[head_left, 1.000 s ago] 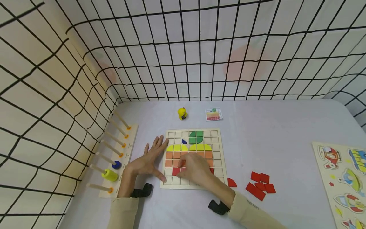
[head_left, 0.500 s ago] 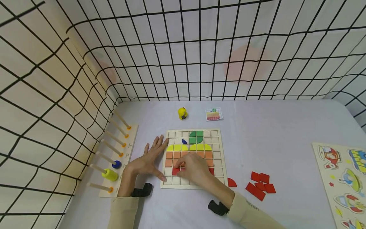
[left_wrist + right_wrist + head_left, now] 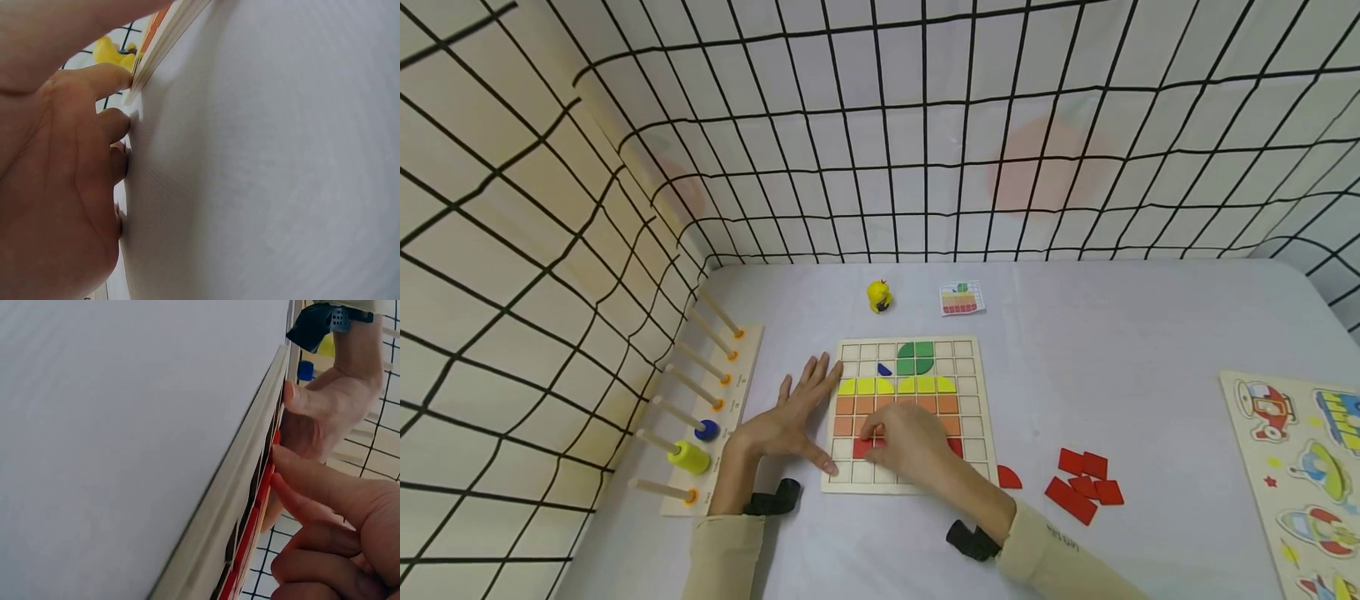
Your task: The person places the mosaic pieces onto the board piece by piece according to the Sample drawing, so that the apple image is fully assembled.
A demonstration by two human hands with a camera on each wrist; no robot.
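A wooden grid board [image 3: 972,429] lies on the table, with rows of yellow, orange and red tiles and a green shape at its top. My left hand [image 3: 786,429] rests at the board's left edge, fingers spread, thumb at the lower left corner. My right hand [image 3: 913,437] is over the lower rows, its thumb and index finger pinching a red square tile [image 3: 862,448] in the red row. In the right wrist view, the thumb and fingertip meet at the red tile [image 3: 267,472]; the other fingers are curled. The right hand hides part of the red row.
Several loose red tiles [image 3: 1071,498] and a red quarter-round piece [image 3: 1008,477] lie right of the board. A peg rack [image 3: 741,379] stands left. A yellow duck figure [image 3: 878,296] and a pattern card [image 3: 961,298] lie behind. A picture puzzle [image 3: 1258,483] is far right.
The right index finger has shifted slightly left over the red tile since a second ago. The left hand and the board look the same.
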